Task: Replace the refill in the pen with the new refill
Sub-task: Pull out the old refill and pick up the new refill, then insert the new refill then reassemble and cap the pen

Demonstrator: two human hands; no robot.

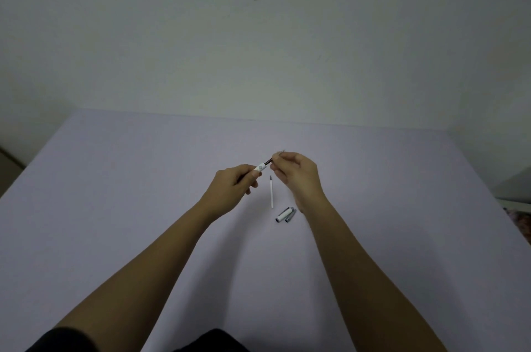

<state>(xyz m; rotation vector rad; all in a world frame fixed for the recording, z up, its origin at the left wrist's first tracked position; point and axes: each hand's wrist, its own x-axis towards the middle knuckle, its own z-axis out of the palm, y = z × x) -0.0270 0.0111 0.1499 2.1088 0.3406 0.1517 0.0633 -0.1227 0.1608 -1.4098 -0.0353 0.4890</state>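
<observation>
**Hand Position and Clearance: Refill Held at Pen Barrel**

Left hand (234,185): raised above the table (115,208), fingers curled closed around the white pen barrel (259,168). Only the front end of the barrel protrudes past the thumb and index finger; the remainder is hidden in the fist. The forearm runs diagonally from the lower left of the view toward centre.

Right hand (298,176): raised at about the same height, just beside the left hand. Thumb and index finger are pinched on a thin dark refill (273,158) that runs from the barrel mouth up and to the right, its tip showing just past the fingertips. The other fingers are loosely curled. How far the refill sits inside the barrel cannot be determined.

Items on the table (all below and between the two hands):
- A slim white refill (271,193) with a dark tip, lying flat, tip pointing away from the person.
- Two short pen parts (286,214), grey and white, lying side by side just beside the right wrist; whether they touch cannot be determined.

Clearance: the lilac table surface is bare to the left, right and far side of the hands. Its far edge meets a plain wall (258,35); the side edges lie well apart from both forearms. The white refill lies near the right palm.
</observation>
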